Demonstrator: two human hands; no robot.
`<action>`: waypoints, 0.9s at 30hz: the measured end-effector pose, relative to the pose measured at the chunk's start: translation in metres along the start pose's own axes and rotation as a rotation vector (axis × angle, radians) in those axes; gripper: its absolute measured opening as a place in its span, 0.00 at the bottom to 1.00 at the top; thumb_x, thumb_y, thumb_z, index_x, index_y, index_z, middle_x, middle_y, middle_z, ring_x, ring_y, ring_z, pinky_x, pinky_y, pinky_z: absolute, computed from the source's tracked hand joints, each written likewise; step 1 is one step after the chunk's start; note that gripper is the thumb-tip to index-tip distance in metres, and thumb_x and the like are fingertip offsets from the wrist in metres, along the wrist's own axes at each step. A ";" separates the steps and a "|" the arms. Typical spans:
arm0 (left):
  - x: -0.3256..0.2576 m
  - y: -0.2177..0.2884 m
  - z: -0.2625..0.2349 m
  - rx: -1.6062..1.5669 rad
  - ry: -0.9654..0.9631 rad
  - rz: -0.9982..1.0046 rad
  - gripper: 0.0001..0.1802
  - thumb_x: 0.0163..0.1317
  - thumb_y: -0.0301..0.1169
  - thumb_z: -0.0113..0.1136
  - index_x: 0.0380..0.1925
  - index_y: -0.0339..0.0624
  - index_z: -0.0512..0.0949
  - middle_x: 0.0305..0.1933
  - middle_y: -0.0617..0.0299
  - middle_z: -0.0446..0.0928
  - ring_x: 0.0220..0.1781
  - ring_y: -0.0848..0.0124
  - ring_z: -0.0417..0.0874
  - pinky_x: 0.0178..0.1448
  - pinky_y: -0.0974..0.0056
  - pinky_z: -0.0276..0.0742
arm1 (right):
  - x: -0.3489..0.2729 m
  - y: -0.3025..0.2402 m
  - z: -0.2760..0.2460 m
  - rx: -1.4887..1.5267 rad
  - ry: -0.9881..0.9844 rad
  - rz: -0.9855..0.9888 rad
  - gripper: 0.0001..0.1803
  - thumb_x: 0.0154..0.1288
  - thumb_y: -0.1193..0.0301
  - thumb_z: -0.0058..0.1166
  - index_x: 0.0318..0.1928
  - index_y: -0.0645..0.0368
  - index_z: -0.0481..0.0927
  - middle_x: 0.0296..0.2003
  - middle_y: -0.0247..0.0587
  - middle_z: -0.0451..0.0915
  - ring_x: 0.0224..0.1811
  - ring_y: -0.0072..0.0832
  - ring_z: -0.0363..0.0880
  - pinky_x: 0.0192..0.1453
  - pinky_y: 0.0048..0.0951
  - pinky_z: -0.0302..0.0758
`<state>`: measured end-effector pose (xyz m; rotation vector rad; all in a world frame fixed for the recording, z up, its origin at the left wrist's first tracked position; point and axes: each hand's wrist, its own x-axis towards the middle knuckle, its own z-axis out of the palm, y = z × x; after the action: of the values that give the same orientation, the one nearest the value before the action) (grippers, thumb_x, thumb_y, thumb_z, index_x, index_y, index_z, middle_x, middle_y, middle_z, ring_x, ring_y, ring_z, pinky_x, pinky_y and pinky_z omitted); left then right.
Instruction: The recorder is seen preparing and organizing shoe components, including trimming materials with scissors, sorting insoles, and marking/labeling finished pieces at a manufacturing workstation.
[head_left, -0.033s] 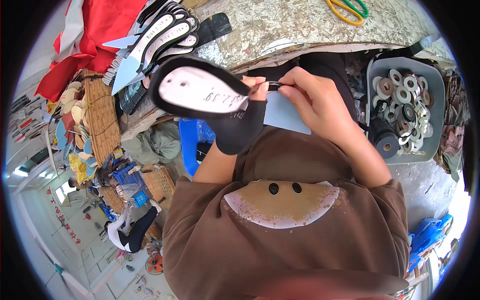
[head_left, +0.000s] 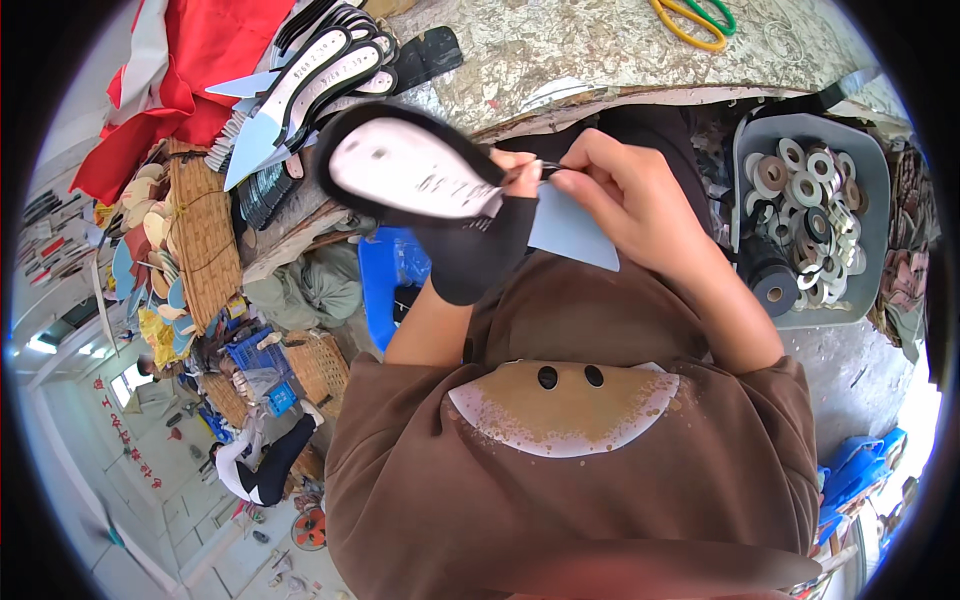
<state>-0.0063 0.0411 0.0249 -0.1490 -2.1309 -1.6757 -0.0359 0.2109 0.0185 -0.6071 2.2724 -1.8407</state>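
Observation:
My left hand (head_left: 483, 245), in a black fingerless glove, grips a shoe insole (head_left: 400, 165) in front of my chest. The insole's heel end, a white pad inside a wide black border, points left and is slightly blurred. Its pale blue front part (head_left: 575, 232) shows between my two hands. My right hand (head_left: 630, 205) is bare. Its thumb and forefinger pinch a thin dark strip (head_left: 551, 166) at the insole's edge, close to the left fingertips. Where the strip meets the insole is partly covered by my fingers.
Several similar insoles (head_left: 330, 62) lie stacked on the worn table (head_left: 560, 60), near red cloth (head_left: 215, 75). Yellow-and-green-handled scissors (head_left: 690, 22) rest at its far side. A grey bin (head_left: 865, 215) of tape rolls stands right. Another person (head_left: 262, 465) is at the lower left.
The insole and my left hand have shifted slightly to the right, and the heel end has tilted a little. My right hand has barely moved and still pinches the strip.

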 end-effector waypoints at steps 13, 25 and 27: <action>0.020 -0.038 -0.006 -0.648 -0.541 -0.399 0.17 0.62 0.40 0.55 0.42 0.37 0.73 0.53 0.46 0.74 0.47 0.65 0.79 0.53 0.63 0.74 | -0.013 0.058 0.000 0.930 -0.234 0.488 0.20 0.76 0.51 0.45 0.54 0.54 0.70 0.22 0.25 0.68 0.16 0.12 0.56 0.20 0.18 0.51; 0.034 -0.036 -0.048 -0.663 -0.768 -0.708 0.17 0.58 0.41 0.60 0.36 0.36 0.75 0.38 0.46 0.81 0.39 0.62 0.83 0.44 0.64 0.77 | 0.028 0.049 -0.060 0.139 0.052 0.200 0.08 0.71 0.66 0.50 0.44 0.56 0.75 0.25 0.34 0.76 0.25 0.23 0.77 0.29 0.25 0.73; 0.031 -0.036 -0.052 -0.559 -0.623 -0.674 0.18 0.63 0.43 0.56 0.39 0.37 0.75 0.39 0.48 0.82 0.40 0.64 0.83 0.47 0.64 0.77 | 0.059 0.073 -0.102 -0.831 0.391 -0.145 0.14 0.71 0.62 0.53 0.53 0.52 0.75 0.40 0.38 0.82 0.45 0.35 0.82 0.43 0.35 0.78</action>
<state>-0.0333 -0.0233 0.0139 -0.1333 -2.1859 -2.9254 -0.1425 0.2910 -0.0200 -0.5392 3.3401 -1.0436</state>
